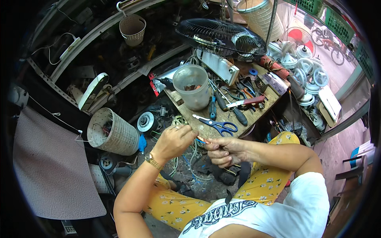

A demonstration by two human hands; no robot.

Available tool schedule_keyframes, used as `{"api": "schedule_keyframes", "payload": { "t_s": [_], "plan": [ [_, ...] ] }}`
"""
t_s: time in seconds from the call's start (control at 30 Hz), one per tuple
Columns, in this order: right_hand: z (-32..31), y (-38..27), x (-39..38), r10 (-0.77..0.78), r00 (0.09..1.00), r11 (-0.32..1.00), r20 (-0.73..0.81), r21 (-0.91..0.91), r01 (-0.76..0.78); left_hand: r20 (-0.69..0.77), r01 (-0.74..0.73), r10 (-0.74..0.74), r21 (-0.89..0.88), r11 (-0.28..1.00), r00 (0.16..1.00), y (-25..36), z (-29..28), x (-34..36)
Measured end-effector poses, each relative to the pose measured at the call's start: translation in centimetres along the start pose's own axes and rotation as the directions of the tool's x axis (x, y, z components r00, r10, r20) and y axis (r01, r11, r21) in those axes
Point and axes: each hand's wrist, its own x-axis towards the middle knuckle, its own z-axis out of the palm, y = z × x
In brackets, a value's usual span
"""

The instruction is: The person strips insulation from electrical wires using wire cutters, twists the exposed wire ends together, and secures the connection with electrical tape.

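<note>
Both the left hand [178, 139] and right hand [225, 151] pinch a wire [203, 140] between fingertips; blue scissors [214, 123] lie beyond, on the table [254, 114].

A cluttered workshop: screwdrivers [212, 109] and scissors [214, 123] on a wooden bench [257, 112], a wire fan cage [220, 39] behind.

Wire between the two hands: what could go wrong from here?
The thin wire is pinched between the left hand and right hand; it might slip or prick a fingertip. The blue-handled scissors lie on the bench just beyond the hands, so a stray move could knock them. The red-handled knife has its blade bare and could nick a reaching hand.
</note>
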Motion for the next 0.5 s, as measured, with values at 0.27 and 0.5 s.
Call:
{"api": "schedule_keyframes", "payload": {
  "t_s": [0.27, 0.5],
  "plan": [
    [-1.3, -4.4, -1.6, -0.648, 0.536, -0.750, 0.541, -0.574, -0.328, 0.769, 0.589, -0.322, -0.634, -0.501, 0.553, 1.1, 2.0, 0.6],
    [-1.5, -3.3, -2.0, -0.196, 0.586, -0.979, 0.786, -0.121, -0.165, 0.706, 0.581, 0.329, -0.143, -0.801, 0.627, 3.2, 0.8, 0.2]
  ]
}}
